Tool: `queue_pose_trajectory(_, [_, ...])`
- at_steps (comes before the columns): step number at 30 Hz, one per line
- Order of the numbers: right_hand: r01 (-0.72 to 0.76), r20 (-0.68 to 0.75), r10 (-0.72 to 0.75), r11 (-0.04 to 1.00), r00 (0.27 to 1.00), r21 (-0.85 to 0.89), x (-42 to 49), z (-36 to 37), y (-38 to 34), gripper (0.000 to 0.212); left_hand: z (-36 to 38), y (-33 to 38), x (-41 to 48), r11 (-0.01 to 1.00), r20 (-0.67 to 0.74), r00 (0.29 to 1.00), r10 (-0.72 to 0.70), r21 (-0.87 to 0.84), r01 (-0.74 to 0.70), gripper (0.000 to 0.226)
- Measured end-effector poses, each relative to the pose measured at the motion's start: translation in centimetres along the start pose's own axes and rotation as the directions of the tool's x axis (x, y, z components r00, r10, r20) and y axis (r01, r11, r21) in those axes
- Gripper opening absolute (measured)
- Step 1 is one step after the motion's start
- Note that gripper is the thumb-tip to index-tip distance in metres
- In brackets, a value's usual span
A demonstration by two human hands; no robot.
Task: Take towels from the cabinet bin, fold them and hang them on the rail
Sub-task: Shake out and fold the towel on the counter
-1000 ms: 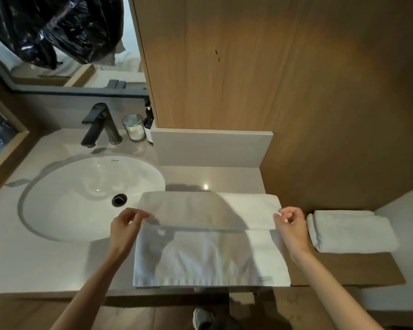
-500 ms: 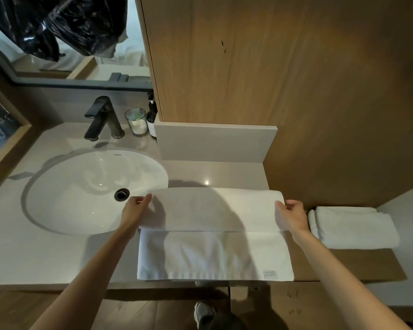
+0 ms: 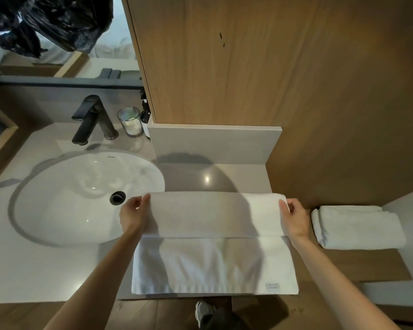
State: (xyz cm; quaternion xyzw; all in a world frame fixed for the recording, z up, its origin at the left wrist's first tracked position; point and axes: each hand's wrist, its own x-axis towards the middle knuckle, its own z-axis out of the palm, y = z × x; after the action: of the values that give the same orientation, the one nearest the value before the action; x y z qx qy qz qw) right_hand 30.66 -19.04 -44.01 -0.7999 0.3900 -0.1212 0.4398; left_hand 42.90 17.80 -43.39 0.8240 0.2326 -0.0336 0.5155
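White towel (image 3: pixel 212 263) flat on counter (image 3: pixel 34 270); fingers of left hand (image 3: pixel 131 216) and right hand (image 3: pixel 296 220) pinching folded flap's opposite ends.

- White terry-cloth towel (image 3: pixel 215 263): soft pile, matt; flatter woven band along the near hem; small pale label (image 3: pixel 272 286) at one corner, material unclear.
- Folded white towel (image 3: pixel 358 227): same matt pile cloth.
- Oval white ceramic basin (image 3: pixel 81 198): glazed, high gloss, bright light spots.
- Dark metal drain ring (image 3: pixel 117 198): dull sheen.
- Pale grey stone-look countertop (image 3: pixel 22 270): smooth, polished, faint reflections.
- Grey upstand panel (image 3: pixel 215 144): smooth, matt.
- Black metal tap (image 3: pixel 93 120): satin, low shine.
- Clear glass tumbler (image 3: pixel 130 121): shiny.
- Brown wood-grain cabinet panel (image 3: pixel 248 67): fine straight grain, matt.
- Black plastic bag (image 3: pixel 53 20): thin, crinkled, glossy.
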Motion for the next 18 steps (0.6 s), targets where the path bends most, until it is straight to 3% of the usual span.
queue_pose_trajectory(5, [-0.078, -0.013, 0.079, 0.996, 0.997, 0.052, 0.6, 0.3, 0.4, 0.024, 0.0, 0.7, 0.8, 0.999, 0.026, 0.999, -0.025, -0.044, 0.026, 0.028])
queue_pose_trajectory(12, [0.127, 0.006, -0.134, 0.923, 0.991, -0.364, -1.3, 0.1, 0.9, 0.022, 0.0, 0.2, -0.3, 0.991, -0.038, 0.994, 0.104, 0.090, -0.100, 0.028])
queue_pose_trajectory(16, [0.109, -0.034, -0.135, 0.903, 0.990, -0.416, -1.8, 0.4, 0.5, 0.029, -0.3, 0.4, -0.3, 0.979, -0.051, 0.993, 0.108, 0.180, -0.098, 0.030])
queue_pose_trajectory(18, [0.174, -0.067, -0.223, 0.889, 0.973, -0.423, -2.1, 0.4, -0.3, 0.037, -0.6, 0.2, -0.2, 0.964, -0.059, 0.985, 0.161, 0.225, -0.144, 0.030])
